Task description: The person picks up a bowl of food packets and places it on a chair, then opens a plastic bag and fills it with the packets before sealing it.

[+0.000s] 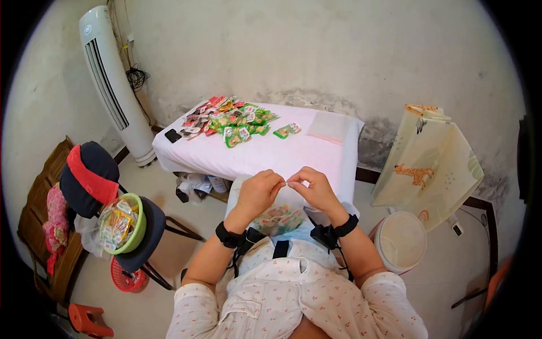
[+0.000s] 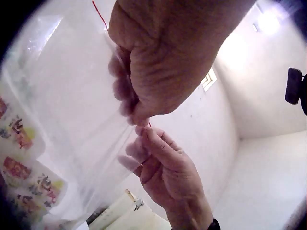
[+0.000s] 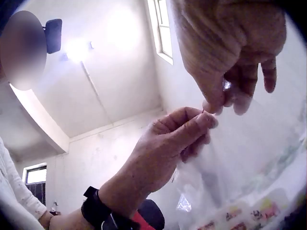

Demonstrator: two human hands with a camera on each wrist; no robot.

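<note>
A clear plastic bag [image 1: 276,219] with printed packets inside hangs in front of the person's lap; its top edge has a thin red line [image 2: 99,14]. The left hand [image 1: 258,192] pinches the bag's top edge between thumb and fingers. Close beside it, the right hand [image 1: 316,191] pinches the same edge, the fingertips of both hands almost touching. In the left wrist view the bag's film [image 2: 72,96] covers some of the fingers. The right wrist view has the left hand [image 3: 163,143] below the right hand [image 3: 230,52].
Green packets [image 1: 237,135], red packets [image 1: 195,121], a phone [image 1: 173,135] and a stack of flat clear bags [image 1: 328,126] lie on the cloth-covered table [image 1: 226,160]. At left a green basin [image 1: 140,226] of packets is on a chair; a white bucket [image 1: 400,242] stands at right.
</note>
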